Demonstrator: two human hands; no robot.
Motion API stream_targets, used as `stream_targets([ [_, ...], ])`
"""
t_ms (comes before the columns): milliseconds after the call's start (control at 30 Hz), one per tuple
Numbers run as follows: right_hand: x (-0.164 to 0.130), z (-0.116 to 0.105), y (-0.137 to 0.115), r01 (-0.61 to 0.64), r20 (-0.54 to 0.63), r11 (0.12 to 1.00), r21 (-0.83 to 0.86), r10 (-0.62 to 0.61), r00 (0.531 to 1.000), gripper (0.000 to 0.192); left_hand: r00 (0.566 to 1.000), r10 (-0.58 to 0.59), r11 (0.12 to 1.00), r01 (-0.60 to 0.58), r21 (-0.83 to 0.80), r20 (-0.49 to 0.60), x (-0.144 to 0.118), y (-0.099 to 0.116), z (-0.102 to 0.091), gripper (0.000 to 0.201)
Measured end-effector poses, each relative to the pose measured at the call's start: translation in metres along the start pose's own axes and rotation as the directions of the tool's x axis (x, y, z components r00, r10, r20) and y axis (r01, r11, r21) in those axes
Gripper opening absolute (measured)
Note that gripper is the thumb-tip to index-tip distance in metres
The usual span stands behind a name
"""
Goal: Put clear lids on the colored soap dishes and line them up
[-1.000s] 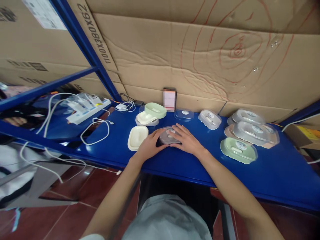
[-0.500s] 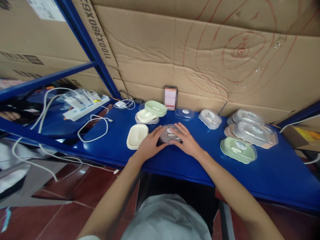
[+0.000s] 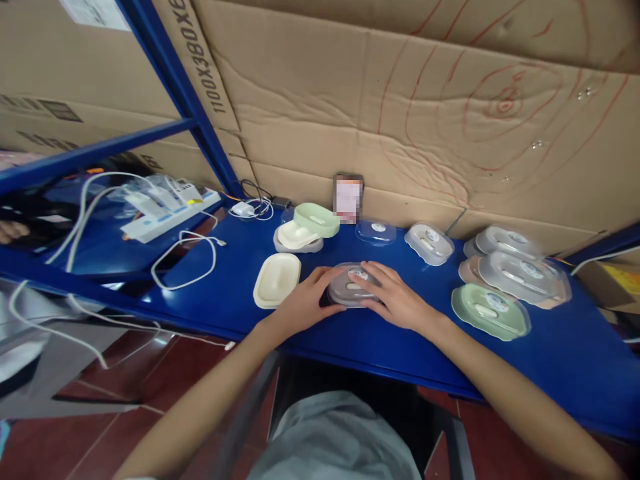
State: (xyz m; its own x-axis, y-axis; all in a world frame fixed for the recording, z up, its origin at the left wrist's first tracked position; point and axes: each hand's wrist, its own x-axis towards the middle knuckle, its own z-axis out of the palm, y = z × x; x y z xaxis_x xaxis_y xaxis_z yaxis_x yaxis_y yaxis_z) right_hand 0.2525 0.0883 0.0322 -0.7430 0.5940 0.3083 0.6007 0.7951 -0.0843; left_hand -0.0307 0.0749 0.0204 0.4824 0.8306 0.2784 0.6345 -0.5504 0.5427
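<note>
Left hand (image 3: 306, 299): curled round the 9-o'clock side of the grey clear-lidded dish (image 3: 341, 291) | right hand (image 3: 400, 300): holding its 3-o'clock side and top | dish: on the blue table (image 3: 380, 350), between both hands | around it: cream tray (image 3: 277, 280) at 9, phone (image 3: 349, 199) at 12, loose clear lid (image 3: 377, 233) at 1.

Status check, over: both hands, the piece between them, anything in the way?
Left hand and right hand cupping the gray lidded dish, one each side. Blue tabletop beneath. Cream dish close by the left hand; nothing seen blocking.
</note>
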Motion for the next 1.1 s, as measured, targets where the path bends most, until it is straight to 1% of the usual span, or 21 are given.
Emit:
stream_targets([
  [67, -0.005, -0.001, 0.004, -0.022, -0.003, 1.000, 0.000, 0.022, 1.000, 0.057, 0.995, -0.013, 0.999, 0.016, -0.036, 0.104, 0.016, 0.003, -0.006, 0.078],
  [133, -0.010, 0.002, 0.008, -0.055, -0.019, 0.998, -0.024, 0.055, 0.998, 0.057, 0.978, 0.013, 1.000, -0.009, -0.018, 0.208, 0.036, 0.005, -0.012, 0.077],
  [200, -0.016, 0.007, 0.013, -0.077, -0.043, 0.997, -0.027, 0.076, 0.996, 0.060, 0.961, 0.081, 0.996, -0.086, 0.007, 0.265, 0.053, 0.004, -0.016, 0.074],
  [267, -0.022, 0.011, 0.017, -0.083, -0.068, 0.996, 0.025, 0.085, 0.994, 0.069, 0.946, 0.157, 0.986, -0.165, 0.005, 0.284, 0.064, 0.000, -0.017, 0.068],
  [367, -0.030, 0.012, 0.022, -0.139, -0.110, 0.979, 0.150, 0.156, 0.982, 0.082, 0.947, 0.203, 0.979, -0.201, -0.033, 0.249, 0.065, -0.007, -0.014, 0.061],
  [433, -0.034, 0.010, 0.024, -0.172, -0.119, 0.962, 0.214, 0.200, 0.972, 0.079, 0.963, 0.190, 0.981, -0.181, -0.067, 0.193, 0.059, -0.011, -0.011, 0.061],
  [533, -0.035, 0.007, 0.024, -0.149, -0.107, 0.953, 0.265, 0.182, 0.977, 0.072, 0.978, 0.153, 0.985, -0.139, -0.106, 0.143, 0.048, -0.014, -0.008, 0.060],
  [600, -0.034, 0.006, 0.024, -0.132, -0.095, 0.957, 0.259, 0.161, 0.982, 0.072, 0.977, 0.168, 0.984, -0.159, -0.075, 0.130, 0.043, -0.015, -0.007, 0.057],
  [700, -0.033, 0.006, 0.023, -0.134, -0.039, 0.964, 0.228, 0.146, 0.988, 0.074, 0.965, 0.235, 0.971, -0.238, 0.014, 0.119, 0.039, -0.016, -0.006, 0.053],
  [800, -0.032, 0.005, 0.022, -0.136, 0.009, 0.966, 0.220, 0.138, 0.990, 0.076, 0.964, 0.235, 0.970, -0.240, 0.027, 0.124, 0.038, -0.019, -0.006, 0.052],
  [867, -0.032, 0.003, 0.022, -0.125, 0.006, 0.968, 0.217, 0.126, 0.992, 0.077, 0.965, 0.229, 0.972, -0.234, 0.019, 0.128, 0.038, -0.019, -0.007, 0.050],
  [1000, -0.030, -0.001, 0.021, -0.085, -0.037, 0.981, 0.172, 0.092, 0.995, 0.079, 0.955, 0.264, 0.962, -0.271, 0.031, 0.137, 0.038, -0.015, -0.011, 0.037],
  [1100, -0.029, -0.004, 0.020, -0.067, -0.064, 0.990, 0.127, 0.076, 0.995, 0.084, 0.953, 0.278, 0.958, -0.285, 0.047, 0.118, 0.037, -0.012, -0.011, 0.035],
])
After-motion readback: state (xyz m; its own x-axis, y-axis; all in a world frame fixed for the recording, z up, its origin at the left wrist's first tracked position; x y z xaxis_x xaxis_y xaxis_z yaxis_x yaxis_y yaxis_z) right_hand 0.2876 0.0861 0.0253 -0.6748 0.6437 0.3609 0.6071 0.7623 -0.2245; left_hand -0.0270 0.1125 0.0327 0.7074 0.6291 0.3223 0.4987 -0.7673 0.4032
